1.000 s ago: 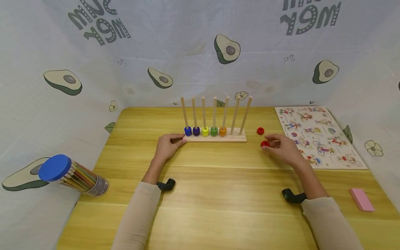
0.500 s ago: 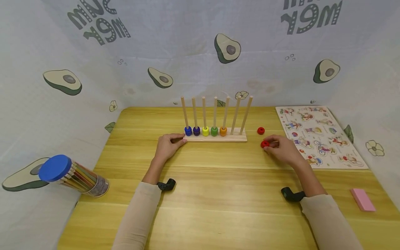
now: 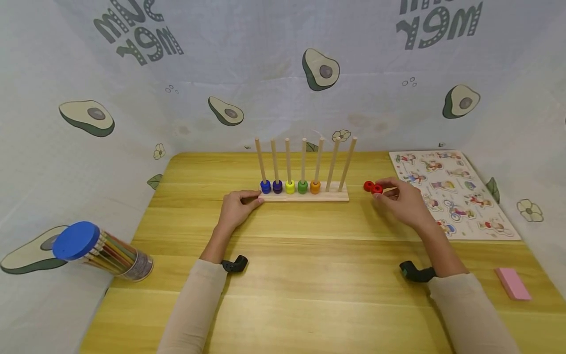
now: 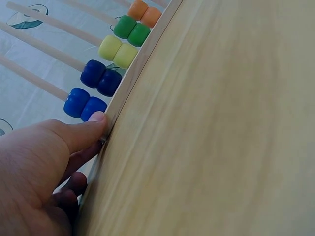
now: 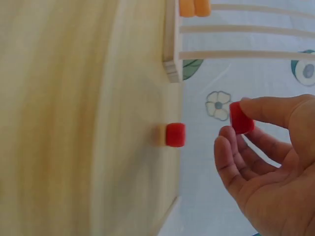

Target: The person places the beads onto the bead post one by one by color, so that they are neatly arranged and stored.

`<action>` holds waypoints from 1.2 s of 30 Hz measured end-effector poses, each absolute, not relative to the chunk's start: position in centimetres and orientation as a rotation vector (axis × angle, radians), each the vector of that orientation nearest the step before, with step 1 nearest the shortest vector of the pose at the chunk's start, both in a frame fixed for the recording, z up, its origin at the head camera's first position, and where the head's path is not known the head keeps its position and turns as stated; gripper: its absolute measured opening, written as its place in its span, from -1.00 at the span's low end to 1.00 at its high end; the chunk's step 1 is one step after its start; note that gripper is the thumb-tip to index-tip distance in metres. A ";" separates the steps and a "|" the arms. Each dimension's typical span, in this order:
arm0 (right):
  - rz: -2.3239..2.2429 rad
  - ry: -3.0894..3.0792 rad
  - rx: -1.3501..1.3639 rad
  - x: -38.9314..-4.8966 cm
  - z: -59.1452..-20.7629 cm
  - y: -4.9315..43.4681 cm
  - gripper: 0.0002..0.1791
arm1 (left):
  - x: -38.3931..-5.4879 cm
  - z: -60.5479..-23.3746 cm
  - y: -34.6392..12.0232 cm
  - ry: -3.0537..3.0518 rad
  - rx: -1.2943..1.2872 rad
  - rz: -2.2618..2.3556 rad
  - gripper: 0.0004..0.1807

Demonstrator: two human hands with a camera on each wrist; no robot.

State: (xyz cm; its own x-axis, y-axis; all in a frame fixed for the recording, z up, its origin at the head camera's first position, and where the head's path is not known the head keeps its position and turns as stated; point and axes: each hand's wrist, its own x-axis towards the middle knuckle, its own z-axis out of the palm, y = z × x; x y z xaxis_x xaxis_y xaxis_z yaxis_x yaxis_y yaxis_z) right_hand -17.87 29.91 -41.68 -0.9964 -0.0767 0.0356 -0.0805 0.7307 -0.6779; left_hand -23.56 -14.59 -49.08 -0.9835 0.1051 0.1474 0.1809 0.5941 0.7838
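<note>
A wooden peg rack [image 3: 305, 195] with several upright pegs stands at the middle back of the table. Blue, dark blue, yellow, green and orange beads sit low on its pegs, two to a peg in the left wrist view; the two rightmost pegs are bare. My left hand [image 3: 236, 209] pinches the left end of the base, thumb [image 4: 91, 130] in front. My right hand [image 3: 402, 202] holds a red bead [image 5: 241, 118] between thumb and fingers, raised off the table. Another red bead [image 5: 175, 134] lies on the table close by, partly overlapped in the head view.
A picture puzzle board [image 3: 460, 196] lies at the back right, behind my right hand. A pink block [image 3: 513, 283] rests at the right edge. At the left stands a blue-lidded tub of pencils [image 3: 106, 250]. A printed cloth [image 3: 274, 73] hangs behind the table.
My right hand has gripped the nearer red bead, lifted it from the table and brought it up towards the other red bead. The left hand keeps its place on the rack.
</note>
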 end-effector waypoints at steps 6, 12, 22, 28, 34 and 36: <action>1.164 -2.775 0.147 -18.2 -39.5 29.0 -0.49 | -23.7 -49.1 -14.7 -2.741 -0.242 -1.356 -0.68; 1.188 -2.648 0.140 -19.0 -36.8 27.8 -0.50 | -23.9 -49.0 -14.8 -2.763 -0.230 -1.368 -0.66; 1.329 -2.479 0.288 -21.4 -32.9 25.1 -0.56 | -23.8 -48.8 -14.8 -2.754 -0.192 -1.388 -0.65; 1.357 -2.475 0.381 -22.5 -31.8 23.3 -0.57 | -23.7 -49.0 -14.7 -2.759 -0.197 -1.388 -0.65; 1.310 -2.520 0.412 -23.2 -31.5 22.0 -0.57 | -23.6 -48.9 -14.6 -2.760 -0.198 -1.382 -0.66; 1.317 -2.527 0.421 -23.4 -31.5 21.8 -0.57 | -23.6 -48.9 -14.6 -2.754 -0.201 -1.383 -0.66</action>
